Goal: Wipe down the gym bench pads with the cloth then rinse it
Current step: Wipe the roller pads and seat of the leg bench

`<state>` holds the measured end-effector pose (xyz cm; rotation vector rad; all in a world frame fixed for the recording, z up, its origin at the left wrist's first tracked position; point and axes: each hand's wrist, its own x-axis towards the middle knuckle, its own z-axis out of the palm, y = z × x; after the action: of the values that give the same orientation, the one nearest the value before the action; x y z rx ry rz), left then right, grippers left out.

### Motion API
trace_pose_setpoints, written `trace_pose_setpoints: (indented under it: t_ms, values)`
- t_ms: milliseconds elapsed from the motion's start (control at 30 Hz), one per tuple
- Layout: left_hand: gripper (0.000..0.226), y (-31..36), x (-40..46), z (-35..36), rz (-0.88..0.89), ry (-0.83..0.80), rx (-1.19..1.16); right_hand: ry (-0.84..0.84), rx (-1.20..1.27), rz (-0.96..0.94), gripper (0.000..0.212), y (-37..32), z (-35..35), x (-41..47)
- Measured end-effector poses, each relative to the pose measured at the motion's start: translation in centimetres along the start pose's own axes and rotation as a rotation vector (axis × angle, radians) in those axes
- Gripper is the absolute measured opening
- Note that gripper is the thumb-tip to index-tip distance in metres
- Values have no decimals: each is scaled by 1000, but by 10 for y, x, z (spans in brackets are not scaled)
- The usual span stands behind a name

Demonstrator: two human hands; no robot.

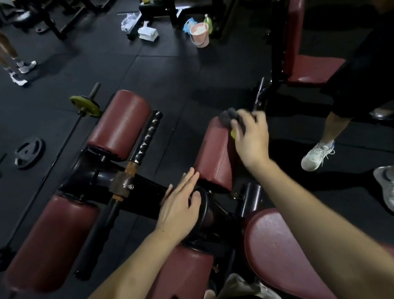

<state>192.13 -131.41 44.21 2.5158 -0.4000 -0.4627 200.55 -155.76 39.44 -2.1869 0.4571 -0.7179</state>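
Note:
My right hand (251, 138) grips a dark grey cloth (230, 117) with a bit of yellow showing, held against the far end of a maroon roller pad (213, 154). My left hand (180, 210) lies flat with straight fingers on the black metal hub (205, 210) just below that pad. Two more maroon roller pads (119, 125) (52, 242) sit to the left on the same frame. The wide maroon seat pad (281, 250) is at the bottom right under my right forearm.
A pink bucket (199, 34) stands on the black floor at the back, beside bottles and white packaging (147, 33). A barbell with a yellow plate (85, 105) and a loose black plate (29, 152) lie left. A person's legs in white shoes (317, 156) stand right, near another maroon bench (304, 63).

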Motion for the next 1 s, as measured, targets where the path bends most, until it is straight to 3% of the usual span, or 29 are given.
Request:
trace_pose_setpoints:
  t_ms: [200,300,400,467,767,867,1000]
  values:
    - [60,0,3,10,14,-23,-46,-135,110,-181,30,-27,-23,-137]
    - [60,0,5,7,-34,-23,-35,-115,67,-257,27,-12,-15,-96]
    - [59,0,4,5,-86,-46,-24,37,28,-69,31,-2,-1,-14]
    - [58,-2,7,3,-108,-57,-33,52,9,23,34,-1,3,11]
    - [61,-3,0,5,-85,-46,-121,-142,89,-187,29,-23,-26,-142]
    - [59,-3,4,3,-114,-69,-73,-70,13,-248,26,-7,-12,-85]
    - [58,-3,6,-1,-107,-60,-24,29,-30,0,34,4,2,10]
